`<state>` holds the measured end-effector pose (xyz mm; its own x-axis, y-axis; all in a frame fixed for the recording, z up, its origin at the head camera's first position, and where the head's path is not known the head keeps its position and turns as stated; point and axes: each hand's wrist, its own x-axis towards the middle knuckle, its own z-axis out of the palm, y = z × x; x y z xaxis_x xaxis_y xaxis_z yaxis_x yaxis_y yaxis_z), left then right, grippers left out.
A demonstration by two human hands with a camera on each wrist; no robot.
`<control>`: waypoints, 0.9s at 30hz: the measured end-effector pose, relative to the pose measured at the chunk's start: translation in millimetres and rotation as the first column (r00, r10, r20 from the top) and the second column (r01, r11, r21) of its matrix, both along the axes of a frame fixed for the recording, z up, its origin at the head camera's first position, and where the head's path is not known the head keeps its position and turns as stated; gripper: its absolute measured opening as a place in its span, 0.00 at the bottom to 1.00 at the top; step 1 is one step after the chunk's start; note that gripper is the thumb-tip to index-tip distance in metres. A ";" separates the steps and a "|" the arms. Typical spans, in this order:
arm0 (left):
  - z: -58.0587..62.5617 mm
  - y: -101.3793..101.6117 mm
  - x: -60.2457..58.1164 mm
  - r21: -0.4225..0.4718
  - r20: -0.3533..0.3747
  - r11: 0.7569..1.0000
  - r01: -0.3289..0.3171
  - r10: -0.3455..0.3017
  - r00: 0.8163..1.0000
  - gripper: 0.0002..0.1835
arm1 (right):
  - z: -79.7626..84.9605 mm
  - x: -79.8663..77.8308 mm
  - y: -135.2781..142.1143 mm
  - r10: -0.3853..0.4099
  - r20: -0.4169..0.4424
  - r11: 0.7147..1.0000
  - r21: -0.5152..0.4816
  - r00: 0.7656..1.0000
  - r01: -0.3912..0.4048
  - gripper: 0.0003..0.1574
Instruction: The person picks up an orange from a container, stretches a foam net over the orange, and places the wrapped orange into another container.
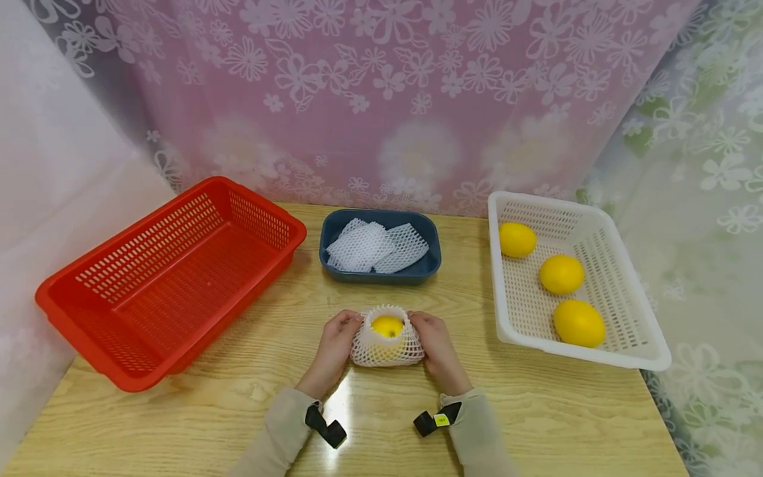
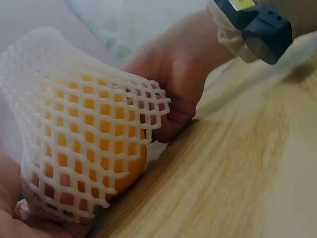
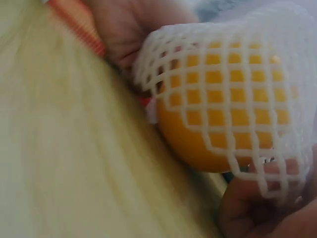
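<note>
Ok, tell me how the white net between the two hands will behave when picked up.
The white net is probably floppy and stretchy, since its open mesh bulges around the yellow fruit. It looks light for its size, being thin strands with wide gaps. The fruit might slip out, as its bare rounded side shows past the net's edge.

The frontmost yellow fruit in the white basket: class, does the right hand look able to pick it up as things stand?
Probably not yet: the right hand grips the foam net. Otherwise, the open-topped white basket leaves its frontmost yellow fruit uncovered.
</note>
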<state>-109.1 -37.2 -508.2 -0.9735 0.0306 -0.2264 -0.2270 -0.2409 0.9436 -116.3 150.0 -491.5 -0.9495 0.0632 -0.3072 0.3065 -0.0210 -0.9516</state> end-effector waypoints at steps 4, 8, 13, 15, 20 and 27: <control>-1.3 1.4 0.0 -0.137 -0.049 0.990 0.014 -0.021 0.999 0.09 | -2.2 1.8 -3.8 0.033 -0.077 0.969 0.247 0.996 -0.014 0.18; -2.1 3.3 0.1 -0.251 -0.102 0.968 0.013 -0.039 0.994 0.09 | -5.5 2.6 -5.6 0.058 -0.159 0.919 0.393 0.986 0.009 0.17; -1.3 4.3 2.6 -0.421 -0.219 0.906 -0.051 -0.047 0.975 0.08 | -8.0 3.7 -5.5 0.088 -0.218 0.879 0.476 0.972 0.027 0.16; -0.7 3.9 3.8 -0.484 -0.263 0.871 -0.081 -0.057 0.963 0.08 | -8.5 4.2 -5.1 0.095 -0.227 0.868 0.496 0.969 0.032 0.16; -1.8 1.2 2.9 -0.620 -0.389 0.769 -0.156 -0.128 0.912 0.07 | -7.4 4.3 -5.2 0.108 -0.268 0.850 0.524 0.957 0.050 0.13; -2.4 -2.1 -2.6 -0.680 -0.357 0.721 -0.136 -0.164 0.919 0.08 | -7.2 2.1 -5.3 0.110 -0.286 0.853 0.519 0.952 0.057 0.13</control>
